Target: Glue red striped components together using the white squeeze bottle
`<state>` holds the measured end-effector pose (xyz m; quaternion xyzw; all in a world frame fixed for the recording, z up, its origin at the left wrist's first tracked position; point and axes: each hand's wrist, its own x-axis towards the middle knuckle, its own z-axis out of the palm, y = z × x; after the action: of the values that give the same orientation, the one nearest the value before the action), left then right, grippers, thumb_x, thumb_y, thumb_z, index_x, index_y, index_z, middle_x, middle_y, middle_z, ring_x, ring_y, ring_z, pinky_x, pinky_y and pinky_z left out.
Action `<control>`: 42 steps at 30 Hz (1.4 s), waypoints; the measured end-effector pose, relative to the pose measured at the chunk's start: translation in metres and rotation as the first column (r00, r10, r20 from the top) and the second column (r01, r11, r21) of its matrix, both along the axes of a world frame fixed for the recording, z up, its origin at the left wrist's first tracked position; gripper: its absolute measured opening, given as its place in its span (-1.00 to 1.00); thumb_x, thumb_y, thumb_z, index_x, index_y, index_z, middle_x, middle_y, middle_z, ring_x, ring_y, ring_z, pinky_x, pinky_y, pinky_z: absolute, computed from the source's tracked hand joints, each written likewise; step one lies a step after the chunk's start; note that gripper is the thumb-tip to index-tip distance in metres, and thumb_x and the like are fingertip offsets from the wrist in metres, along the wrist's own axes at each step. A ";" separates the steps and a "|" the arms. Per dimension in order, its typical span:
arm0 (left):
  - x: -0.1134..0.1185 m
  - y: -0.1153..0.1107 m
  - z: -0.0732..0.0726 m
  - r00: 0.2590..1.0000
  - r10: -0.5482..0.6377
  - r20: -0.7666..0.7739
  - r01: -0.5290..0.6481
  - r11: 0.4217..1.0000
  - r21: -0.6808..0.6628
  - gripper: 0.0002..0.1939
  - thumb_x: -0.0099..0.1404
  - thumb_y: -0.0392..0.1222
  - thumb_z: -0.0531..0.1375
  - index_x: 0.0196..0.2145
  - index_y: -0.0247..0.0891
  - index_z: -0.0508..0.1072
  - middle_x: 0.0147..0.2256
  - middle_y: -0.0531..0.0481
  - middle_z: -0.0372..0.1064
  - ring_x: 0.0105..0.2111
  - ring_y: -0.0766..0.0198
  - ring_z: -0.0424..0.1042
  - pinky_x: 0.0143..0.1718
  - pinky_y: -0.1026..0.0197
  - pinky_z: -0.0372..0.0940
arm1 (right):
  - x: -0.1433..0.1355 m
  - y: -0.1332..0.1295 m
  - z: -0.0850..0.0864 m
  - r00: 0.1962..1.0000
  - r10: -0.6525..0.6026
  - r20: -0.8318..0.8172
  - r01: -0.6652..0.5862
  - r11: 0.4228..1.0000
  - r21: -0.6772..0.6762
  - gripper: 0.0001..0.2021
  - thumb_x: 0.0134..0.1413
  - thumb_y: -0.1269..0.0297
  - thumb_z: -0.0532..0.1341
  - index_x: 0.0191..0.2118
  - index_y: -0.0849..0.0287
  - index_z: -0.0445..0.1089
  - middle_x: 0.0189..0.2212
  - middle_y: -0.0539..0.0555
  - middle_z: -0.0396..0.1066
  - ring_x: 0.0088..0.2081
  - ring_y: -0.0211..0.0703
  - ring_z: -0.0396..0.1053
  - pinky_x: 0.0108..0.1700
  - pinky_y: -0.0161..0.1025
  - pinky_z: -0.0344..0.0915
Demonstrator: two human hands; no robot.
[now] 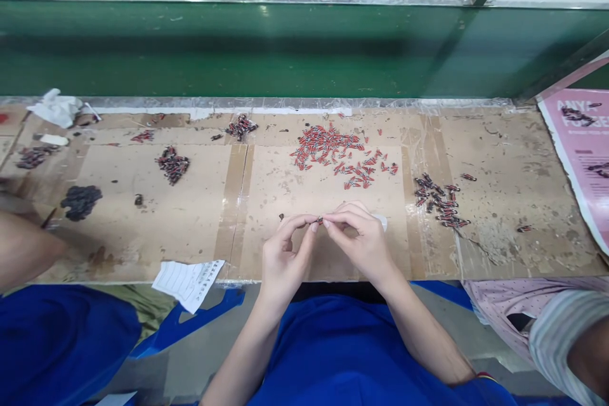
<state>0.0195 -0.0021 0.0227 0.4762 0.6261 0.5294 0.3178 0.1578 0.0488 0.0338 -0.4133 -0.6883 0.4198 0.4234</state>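
Note:
Over the cardboard-covered table (276, 177), my left hand (288, 250) and my right hand (359, 235) meet at their fingertips. Both pinch one small dark and reddish part (320, 221) between them; its details are too small to tell. Beyond my hands lies a loose pile of small red parts (323, 144). Dark-and-red parts (440, 200) are scattered to the right of my right hand. A white object (380, 222) shows partly behind my right hand.
Further left are a dark-red heap (172, 165), a black heap (80, 202) and a paper slip (188, 280) over the front edge. One person's arm (28, 247) is at the left, another person's striped sleeve (566, 330) at the right. A green panel (261, 51) stands behind.

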 end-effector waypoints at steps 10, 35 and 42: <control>0.017 -0.001 0.007 1.000 0.013 -0.008 -0.014 0.996 -0.085 -0.82 0.32 -0.09 0.16 -0.22 -0.22 0.48 -0.24 -0.08 0.49 -0.17 0.21 0.47 -0.07 0.15 0.36 | 0.004 -0.007 -0.010 0.993 -0.030 -0.116 0.014 0.990 -0.138 -0.87 0.16 0.32 0.24 -0.20 0.06 0.54 -0.26 0.07 0.54 -0.16 -0.13 0.45 -0.21 -0.20 0.46; -0.156 0.013 -0.018 0.587 0.535 -0.608 -0.660 0.751 0.023 -0.70 0.27 -0.29 0.06 -0.07 -0.37 0.43 -0.12 -0.24 0.42 -0.04 -0.03 0.38 0.10 -0.20 0.20 | 0.115 0.033 -0.022 0.650 -0.620 0.439 0.406 0.772 0.489 -0.80 0.18 0.20 0.19 -0.22 0.13 0.54 -0.24 0.23 0.51 -0.10 0.12 0.37 -0.01 0.16 0.29; -0.230 0.029 -0.029 0.546 0.511 -0.664 -0.708 0.705 -0.041 -0.79 0.16 -0.32 0.06 -0.31 -0.40 0.46 -0.34 -0.21 0.43 -0.01 -0.18 0.36 0.06 -0.34 0.11 | 0.086 0.028 -0.025 0.769 -0.245 0.590 -0.005 0.921 0.389 -0.72 0.17 0.07 0.23 -0.09 0.08 0.50 -0.16 0.19 0.48 -0.04 0.14 0.27 0.03 0.16 0.25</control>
<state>-0.2101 0.0268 -0.0058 0.3127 0.8931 0.3209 -0.0387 0.2443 0.0765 0.0093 -0.4863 -0.8273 0.0923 0.2658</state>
